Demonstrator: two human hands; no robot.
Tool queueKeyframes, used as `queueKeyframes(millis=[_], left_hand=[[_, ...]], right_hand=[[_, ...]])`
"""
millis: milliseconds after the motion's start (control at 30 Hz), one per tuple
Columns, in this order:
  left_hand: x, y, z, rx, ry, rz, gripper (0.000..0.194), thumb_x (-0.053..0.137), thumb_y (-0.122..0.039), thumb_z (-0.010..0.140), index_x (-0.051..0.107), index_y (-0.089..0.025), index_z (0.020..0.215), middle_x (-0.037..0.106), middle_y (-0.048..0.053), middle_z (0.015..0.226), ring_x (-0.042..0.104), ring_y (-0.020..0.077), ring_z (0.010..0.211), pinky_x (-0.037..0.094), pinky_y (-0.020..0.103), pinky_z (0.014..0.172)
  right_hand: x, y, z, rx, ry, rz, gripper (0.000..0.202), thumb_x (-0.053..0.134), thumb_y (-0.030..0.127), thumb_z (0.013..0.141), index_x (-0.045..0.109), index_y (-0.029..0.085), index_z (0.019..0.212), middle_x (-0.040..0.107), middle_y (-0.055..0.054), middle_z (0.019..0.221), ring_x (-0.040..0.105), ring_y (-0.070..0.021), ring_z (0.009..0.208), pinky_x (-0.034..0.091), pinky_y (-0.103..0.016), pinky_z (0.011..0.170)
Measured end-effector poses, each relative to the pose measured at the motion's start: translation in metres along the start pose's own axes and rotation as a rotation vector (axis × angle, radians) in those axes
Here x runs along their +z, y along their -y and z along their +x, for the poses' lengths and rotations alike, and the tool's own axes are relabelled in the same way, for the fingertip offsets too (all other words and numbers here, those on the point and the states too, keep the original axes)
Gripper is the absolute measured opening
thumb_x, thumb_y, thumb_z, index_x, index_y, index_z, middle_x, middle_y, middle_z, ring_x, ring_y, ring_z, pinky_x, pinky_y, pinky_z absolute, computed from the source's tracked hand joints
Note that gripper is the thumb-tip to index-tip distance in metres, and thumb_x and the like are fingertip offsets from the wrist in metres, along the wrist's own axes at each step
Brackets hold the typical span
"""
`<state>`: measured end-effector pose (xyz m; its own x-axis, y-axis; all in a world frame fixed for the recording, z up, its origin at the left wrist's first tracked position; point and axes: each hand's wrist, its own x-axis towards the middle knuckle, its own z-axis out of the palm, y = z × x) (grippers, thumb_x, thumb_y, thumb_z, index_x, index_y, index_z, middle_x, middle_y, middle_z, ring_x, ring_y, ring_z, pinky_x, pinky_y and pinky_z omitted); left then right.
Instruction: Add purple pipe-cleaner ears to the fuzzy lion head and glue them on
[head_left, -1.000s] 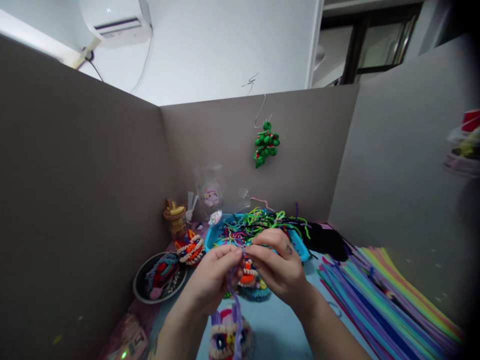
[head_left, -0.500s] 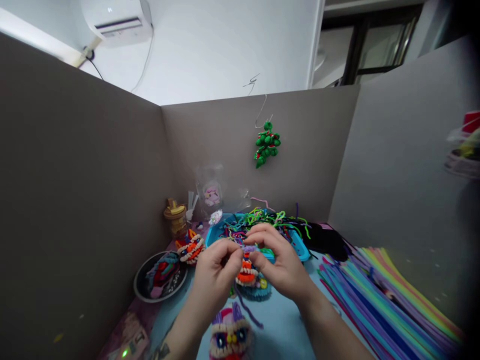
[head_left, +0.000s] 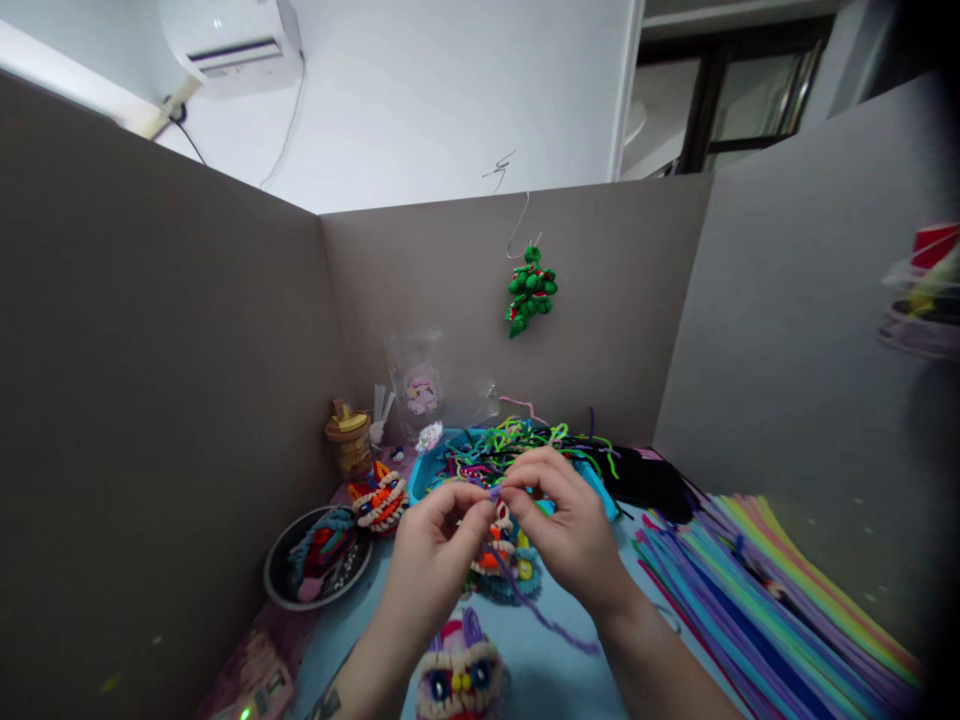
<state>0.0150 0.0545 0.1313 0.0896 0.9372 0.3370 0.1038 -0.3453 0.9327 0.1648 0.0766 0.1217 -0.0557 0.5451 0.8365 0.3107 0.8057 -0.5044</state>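
A purple pipe cleaner [head_left: 541, 613] is pinched between the fingertips of my left hand [head_left: 435, 540] and my right hand [head_left: 561, 525], which nearly meet. Its loose tail hangs down and trails to the right; the pinched part is mostly covered by my fingers. Just below my hands sits a fuzzy figure [head_left: 461, 680] with cream bands, big dark eyes, a yellow nose and purple ears. Behind my fingers, partly hidden, stands an orange and cream figure [head_left: 493, 562], with a fuzzy blue piece [head_left: 525, 583] beside it.
A blue tray [head_left: 417, 478] heaped with pipe cleaner scraps stands behind my hands. Bundles of coloured pipe cleaners [head_left: 780, 590] lie at right. At left are a metal bowl [head_left: 271, 580], an orange figure [head_left: 379, 500] and a lidded cup [head_left: 351, 445]. Grey partitions [head_left: 420, 270] enclose the table.
My fingertips have come closer together on the purple pipe cleaner. Its tail has swung to the right and now shows more length. The view has shifted slightly.
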Motion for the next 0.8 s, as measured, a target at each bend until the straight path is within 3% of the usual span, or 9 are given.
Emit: queueKeyframes(millis=[200,400,600,800], left_hand=[[-0.002,-0.001,0.003,-0.278,0.123,-0.44,0.032,0.076,-0.041,0.067,0.06,-0.013,0.068,0.055,-0.003,0.054,0.043,0.005,0.043,0.034,0.016,0.041],[-0.004,0.002,0.006,-0.41,0.17,-0.595,0.038,0.081,-0.04,0.062,0.054,-0.013,0.062,0.053,-0.004,0.052,0.038,0.0019,0.04,0.027,0.013,0.037],[-0.002,0.004,0.006,-0.394,0.159,-0.545,0.036,0.078,-0.039,0.064,0.053,-0.014,0.064,0.049,-0.005,0.051,0.035,0.003,0.041,0.023,0.015,0.037],[-0.003,0.006,0.006,-0.202,0.055,-0.328,0.031,0.068,-0.041,0.075,0.051,-0.017,0.067,0.042,-0.008,0.051,0.03,0.0049,0.044,0.023,0.018,0.043]], right_hand=[[-0.002,-0.004,-0.006,-0.346,-0.045,-0.221,0.016,0.056,0.008,0.086,0.064,0.02,0.093,0.062,-0.006,0.086,0.056,-0.0194,0.082,0.049,-0.036,0.074],[-0.007,-0.007,-0.011,-0.539,0.054,-0.336,0.03,0.054,0.003,0.084,0.062,0.016,0.111,0.066,-0.01,0.095,0.056,-0.0217,0.09,0.05,-0.038,0.08],[-0.007,-0.008,-0.011,-0.54,0.042,-0.385,0.032,0.052,0.007,0.087,0.062,0.022,0.113,0.064,-0.007,0.093,0.056,-0.0212,0.091,0.05,-0.038,0.08],[-0.007,-0.008,-0.005,-0.312,0.023,-0.238,0.036,0.058,0.016,0.085,0.057,0.023,0.12,0.056,-0.01,0.108,0.055,-0.0244,0.102,0.05,-0.042,0.086]])
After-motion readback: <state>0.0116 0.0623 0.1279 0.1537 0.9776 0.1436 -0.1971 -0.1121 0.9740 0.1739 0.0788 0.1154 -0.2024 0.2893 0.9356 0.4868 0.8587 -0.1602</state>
